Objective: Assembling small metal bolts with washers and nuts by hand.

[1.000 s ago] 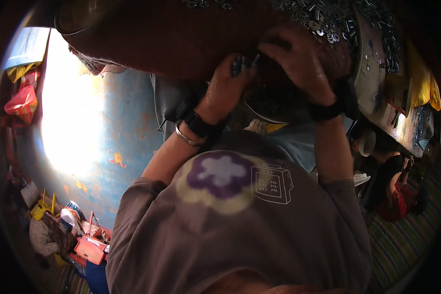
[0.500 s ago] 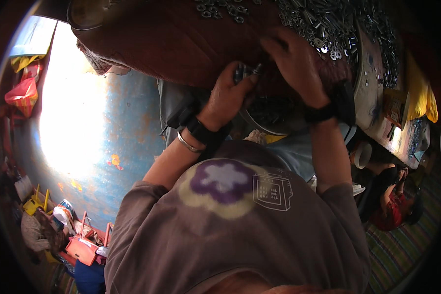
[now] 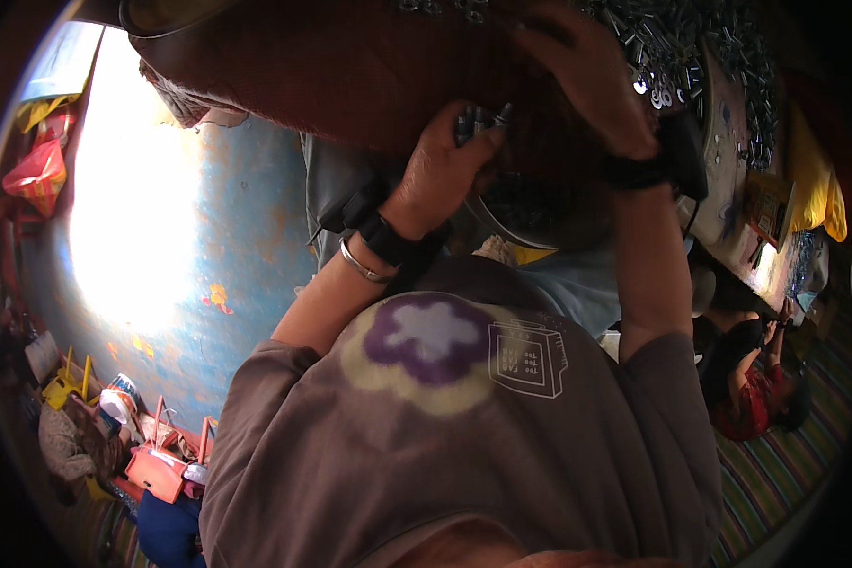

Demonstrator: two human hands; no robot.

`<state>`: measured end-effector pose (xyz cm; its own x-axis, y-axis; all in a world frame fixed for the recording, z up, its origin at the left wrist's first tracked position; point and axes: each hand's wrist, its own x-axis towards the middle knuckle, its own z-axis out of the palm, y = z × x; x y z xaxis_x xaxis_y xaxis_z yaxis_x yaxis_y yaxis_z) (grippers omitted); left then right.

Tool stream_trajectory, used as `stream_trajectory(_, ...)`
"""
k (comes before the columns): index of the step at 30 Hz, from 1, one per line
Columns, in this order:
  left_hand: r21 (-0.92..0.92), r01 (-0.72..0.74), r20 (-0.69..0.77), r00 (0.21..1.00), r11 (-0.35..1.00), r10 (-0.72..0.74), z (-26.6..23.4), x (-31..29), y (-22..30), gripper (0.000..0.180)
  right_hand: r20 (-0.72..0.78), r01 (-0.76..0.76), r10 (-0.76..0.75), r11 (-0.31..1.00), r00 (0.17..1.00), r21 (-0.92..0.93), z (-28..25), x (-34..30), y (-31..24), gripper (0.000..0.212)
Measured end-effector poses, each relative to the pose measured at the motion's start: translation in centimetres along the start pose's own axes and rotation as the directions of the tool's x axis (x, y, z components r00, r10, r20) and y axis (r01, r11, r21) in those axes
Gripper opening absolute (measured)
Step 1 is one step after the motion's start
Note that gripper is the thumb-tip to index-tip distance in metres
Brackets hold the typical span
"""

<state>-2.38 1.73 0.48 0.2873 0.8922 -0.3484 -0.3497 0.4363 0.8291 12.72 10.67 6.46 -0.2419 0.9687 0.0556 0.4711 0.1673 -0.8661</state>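
Note:
My left hand (image 3: 448, 163) is closed around several short grey metal bolts (image 3: 480, 121), whose ends stick out between thumb and fingers. Farther up and to the right, my right hand (image 3: 592, 80) reaches over the dark red-brown cloth (image 3: 322, 80) with its fingers stretched and apart; I see nothing in them, though they are dim and slightly blurred. Loose nuts (image 3: 426, 6) lie on the cloth at the top edge, just left of those fingers. To the right of that hand spreads a heap of metal parts (image 3: 639, 33), with shiny washers (image 3: 661, 95) at its near side.
Below my hands is a round metal bowl (image 3: 502, 230) with dark contents. More metal pieces (image 3: 748, 95) lie at the right, near a yellow bag (image 3: 814, 189). Another person in red (image 3: 757, 402) sits at the lower right. A pink handbag (image 3: 156, 473) is at the lower left.
My right hand has moved up and slightly right, toward the top edge. The left hand keeps its bolts and has shifted only slightly. The cloth and the heap sit a little higher in view.

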Motion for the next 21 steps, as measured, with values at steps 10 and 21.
stream_trajectory(10,0.164,-0.151,0.068,0.988,0.975,0.142,0.3,-0.1,-0.8,0.014,0.252,0.061,-0.054,0.998,0.966,-0.023,-1.3,-5.4,0.1,0.021)
stream_trajectory(21,0.299,-0.255,0.076,0.967,0.920,0.243,1.3,-0.6,-1.6,0.011,0.156,-0.063,0.099,0.973,0.983,-0.223,-1.1,-7.7,0.4,0.026)
